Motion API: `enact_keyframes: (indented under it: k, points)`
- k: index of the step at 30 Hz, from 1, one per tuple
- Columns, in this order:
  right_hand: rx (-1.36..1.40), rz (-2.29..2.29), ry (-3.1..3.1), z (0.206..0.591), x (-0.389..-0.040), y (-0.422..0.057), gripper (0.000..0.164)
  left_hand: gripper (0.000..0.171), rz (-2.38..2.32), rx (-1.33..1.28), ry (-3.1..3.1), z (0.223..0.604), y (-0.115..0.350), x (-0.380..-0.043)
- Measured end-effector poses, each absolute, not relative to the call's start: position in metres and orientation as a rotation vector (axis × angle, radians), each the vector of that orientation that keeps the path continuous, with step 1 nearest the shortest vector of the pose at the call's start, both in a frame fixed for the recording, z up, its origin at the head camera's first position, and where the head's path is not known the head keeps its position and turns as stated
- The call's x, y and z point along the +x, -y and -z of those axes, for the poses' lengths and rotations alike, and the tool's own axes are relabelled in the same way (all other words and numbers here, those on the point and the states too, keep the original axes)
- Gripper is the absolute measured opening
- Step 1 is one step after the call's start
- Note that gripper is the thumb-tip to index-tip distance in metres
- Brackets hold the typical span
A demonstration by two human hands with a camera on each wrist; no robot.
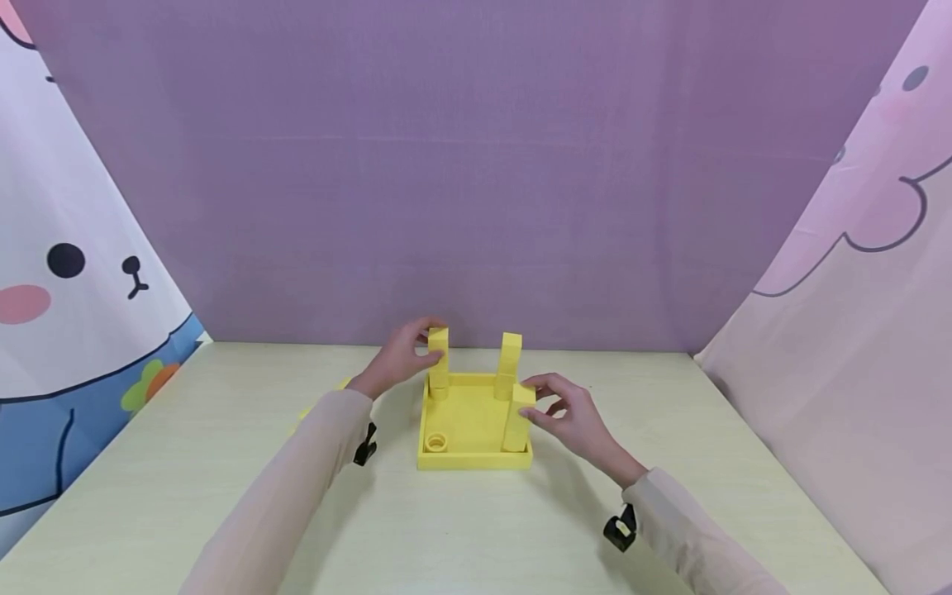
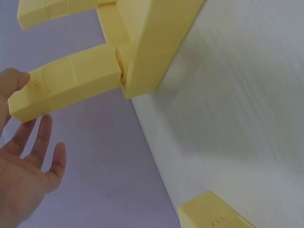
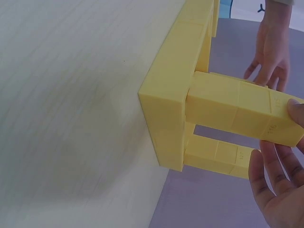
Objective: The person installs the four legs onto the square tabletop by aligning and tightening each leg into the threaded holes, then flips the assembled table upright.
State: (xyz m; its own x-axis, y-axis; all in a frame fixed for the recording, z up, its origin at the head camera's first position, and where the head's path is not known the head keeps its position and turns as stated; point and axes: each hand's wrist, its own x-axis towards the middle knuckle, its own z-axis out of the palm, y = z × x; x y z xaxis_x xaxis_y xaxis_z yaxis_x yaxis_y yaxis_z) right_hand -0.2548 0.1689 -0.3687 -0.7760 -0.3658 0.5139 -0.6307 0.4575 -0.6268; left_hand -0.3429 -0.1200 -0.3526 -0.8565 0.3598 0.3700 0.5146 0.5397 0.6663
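Note:
A square yellow base (image 1: 474, 461) with a low rim lies on the table, block-shaped yellow legs standing at three of its corners. My left hand (image 1: 402, 355) pinches the far-left leg (image 1: 439, 364) near its top, thumb on one side and fingers behind. Between thumb and fingers, my right hand (image 1: 568, 413) holds the upper end of the near-right leg (image 1: 518, 426). The far-right leg (image 1: 509, 359) stands untouched, leaning slightly. At the near-left corner a round threaded socket (image 1: 435, 443) is exposed. In the right wrist view, raised numbers mark the held leg (image 3: 232, 107).
Another yellow block (image 2: 209, 213) lies on the table left of the base, mostly hidden behind the left sleeve in the head view. A purple cloth wall (image 1: 476, 207) rises at the table's back edge; printed curtains flank both sides. Each wrist carries a black mount (image 1: 621, 529).

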Motion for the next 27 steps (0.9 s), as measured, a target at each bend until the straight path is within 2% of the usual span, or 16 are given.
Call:
enact_keyframes:
  k: [12, 27]
  points:
    - [0.849, -1.223, 2.413, 0.369, -0.255, -0.169, 0.034, 0.042, 1.172, -0.522, 2.56, 0.361, 0.104, -0.335]
    - [0.884, -1.229, 2.359, 0.37, -0.256, -0.169, 0.032, 0.037, 1.214, -0.717, 2.626, 0.351, 0.111, -0.344]
